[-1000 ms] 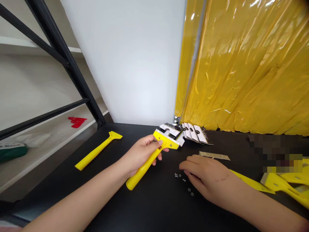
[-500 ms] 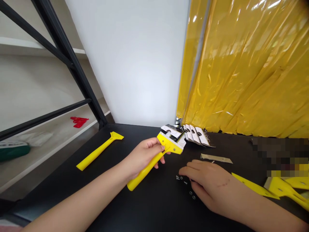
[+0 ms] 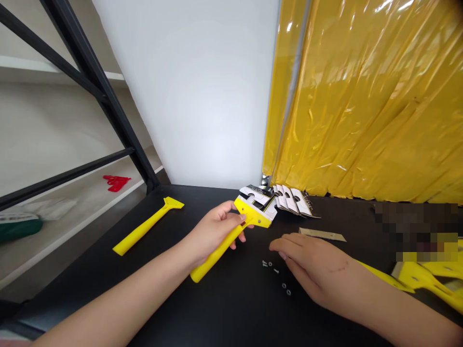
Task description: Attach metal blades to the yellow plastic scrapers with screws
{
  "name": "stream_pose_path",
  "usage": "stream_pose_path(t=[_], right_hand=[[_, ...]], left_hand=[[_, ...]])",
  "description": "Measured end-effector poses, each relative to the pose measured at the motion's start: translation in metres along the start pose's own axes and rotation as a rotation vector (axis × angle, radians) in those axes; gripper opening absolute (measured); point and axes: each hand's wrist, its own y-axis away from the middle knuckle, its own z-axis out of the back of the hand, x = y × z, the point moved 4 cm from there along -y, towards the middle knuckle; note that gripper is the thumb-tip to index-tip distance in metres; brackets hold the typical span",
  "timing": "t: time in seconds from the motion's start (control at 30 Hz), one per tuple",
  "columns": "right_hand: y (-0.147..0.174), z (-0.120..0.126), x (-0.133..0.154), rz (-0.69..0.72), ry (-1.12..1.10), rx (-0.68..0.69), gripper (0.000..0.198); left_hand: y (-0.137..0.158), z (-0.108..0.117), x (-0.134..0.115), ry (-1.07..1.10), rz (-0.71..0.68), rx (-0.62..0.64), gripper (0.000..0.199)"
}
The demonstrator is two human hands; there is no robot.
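Observation:
My left hand (image 3: 220,224) is closed around a yellow scraper (image 3: 217,253), thumb on the neck below its wide head. The head points away to the upper right and carries two small round fasteners or holes. To its right, my right hand (image 3: 307,260) hovers palm down, thumb and fingertips pressed together. Whatever they may pinch is hidden or too small to name. Just left of and below those fingers lie small screws (image 3: 265,263) and nuts (image 3: 284,286) on the black table (image 3: 231,313). A flat blade-like strip (image 3: 321,234) rests behind my right hand.
Another yellow scraper (image 3: 148,226) lies at the left. Folded printed cards (image 3: 292,200) stand at the back near the yellow plastic sheeting (image 3: 361,120). More yellow scraper parts (image 3: 423,279) lie at the right. A red item (image 3: 116,182) sits on the shelf.
My right hand has lifted slightly up and away from the small screws and nuts, its fingertips drawing together. My left hand keeps holding the scraper in nearly the same place.

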Motion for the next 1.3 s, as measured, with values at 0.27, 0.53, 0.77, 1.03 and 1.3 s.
stream_pose_path(t=[0.27,0.53,0.77,1.03,1.3], right_hand=[[0.003,0.002,0.003,0.01,-0.03,-0.005,0.043],[0.002,0.005,0.009,0.08,-0.057,0.005,0.044],[0.004,-0.005,-0.001,0.023,-0.073,0.05,0.044],[0.003,-0.01,-0.011,-0.069,-0.071,0.048,0.038],[0.0,-0.006,-0.005,-0.127,-0.074,0.113,0.017]], left_hand=[[-0.001,-0.003,0.003,-0.035,-0.001,-0.001,0.024],[0.0,-0.005,0.003,-0.046,0.007,0.003,0.021],[-0.001,-0.006,0.005,-0.045,0.018,0.01,0.023],[-0.002,-0.006,0.008,-0.047,0.027,0.026,0.026],[-0.003,-0.005,0.009,-0.048,0.023,0.014,0.026]])
